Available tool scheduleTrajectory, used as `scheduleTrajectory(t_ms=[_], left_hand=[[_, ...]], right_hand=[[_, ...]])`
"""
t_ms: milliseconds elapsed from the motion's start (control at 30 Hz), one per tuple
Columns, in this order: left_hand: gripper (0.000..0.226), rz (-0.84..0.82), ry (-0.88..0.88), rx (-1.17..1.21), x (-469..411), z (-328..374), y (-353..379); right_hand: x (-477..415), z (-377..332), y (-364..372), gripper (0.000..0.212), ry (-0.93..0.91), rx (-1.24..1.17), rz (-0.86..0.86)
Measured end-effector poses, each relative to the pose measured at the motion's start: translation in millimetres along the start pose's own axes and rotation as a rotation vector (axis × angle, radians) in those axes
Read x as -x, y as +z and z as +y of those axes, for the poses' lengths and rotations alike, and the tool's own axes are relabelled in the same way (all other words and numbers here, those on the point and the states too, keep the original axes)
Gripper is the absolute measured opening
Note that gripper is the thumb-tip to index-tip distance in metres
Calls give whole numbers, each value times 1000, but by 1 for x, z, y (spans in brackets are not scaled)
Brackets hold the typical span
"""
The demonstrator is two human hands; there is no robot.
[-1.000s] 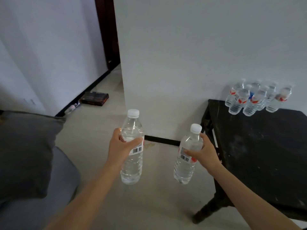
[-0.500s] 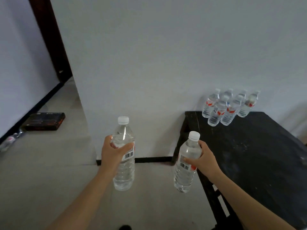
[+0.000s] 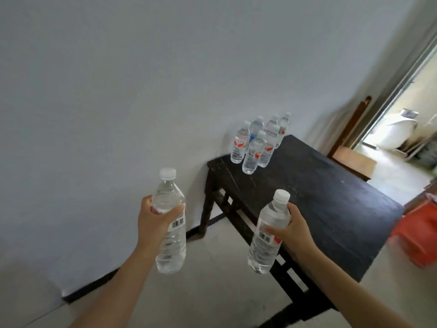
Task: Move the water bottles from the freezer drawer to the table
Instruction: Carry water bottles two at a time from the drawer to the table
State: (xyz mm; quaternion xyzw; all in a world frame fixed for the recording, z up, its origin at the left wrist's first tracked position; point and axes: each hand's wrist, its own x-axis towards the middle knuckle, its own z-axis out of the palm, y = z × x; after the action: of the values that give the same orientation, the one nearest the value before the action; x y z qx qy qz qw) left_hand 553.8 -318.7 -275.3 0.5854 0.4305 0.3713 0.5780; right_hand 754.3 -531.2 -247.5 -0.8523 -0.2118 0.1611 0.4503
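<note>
Left hand (image 3: 155,220) has its fingers wrapped round a clear plastic water bottle with a white cap (image 3: 169,223), held upright over the floor. Right hand (image 3: 294,229) grips a second clear capped bottle (image 3: 268,233), tilted, just at the edge of the dark wooden table (image 3: 331,192). Further back, a cluster of clear bottles (image 3: 256,144) stands on the table's far corner by the white wall (image 3: 142,91).

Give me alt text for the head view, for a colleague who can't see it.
A person's left hand grips a capped water bottle and the right hand grips a second water bottle, both held near a dark wooden table. A cluster of water bottles stands at its far corner, by a white wall.
</note>
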Motion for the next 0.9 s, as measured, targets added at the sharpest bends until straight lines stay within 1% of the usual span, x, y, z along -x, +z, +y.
scheduleTrajectory(t_ms=[133, 233, 400, 567, 700, 833, 900], left_hand=[[54, -148, -34, -33, -13, -3, 47], [51, -257, -43, -46, -19, 2, 87], [50, -419, 31, -85, -40, 21, 167], [53, -480, 88, -77, -73, 38, 254], [55, -530, 112, -51, -87, 48, 311], [61, -560, 90, -72, -97, 35, 355], [57, -586, 69, -100, -100, 27, 372]], right_hand=[[-8, 21, -22, 67, 88, 5, 105], [-22, 39, -45, 67, 140, 4, 153], [-71, 65, -92, 70, 150, -11, 210], [-138, 80, -133, 73, 113, 0, 286], [-182, 86, -156, 77, 109, 37, 260], [-207, 96, -171, 78, 130, 52, 256], [-215, 102, -176, 78, 151, 54, 260]])
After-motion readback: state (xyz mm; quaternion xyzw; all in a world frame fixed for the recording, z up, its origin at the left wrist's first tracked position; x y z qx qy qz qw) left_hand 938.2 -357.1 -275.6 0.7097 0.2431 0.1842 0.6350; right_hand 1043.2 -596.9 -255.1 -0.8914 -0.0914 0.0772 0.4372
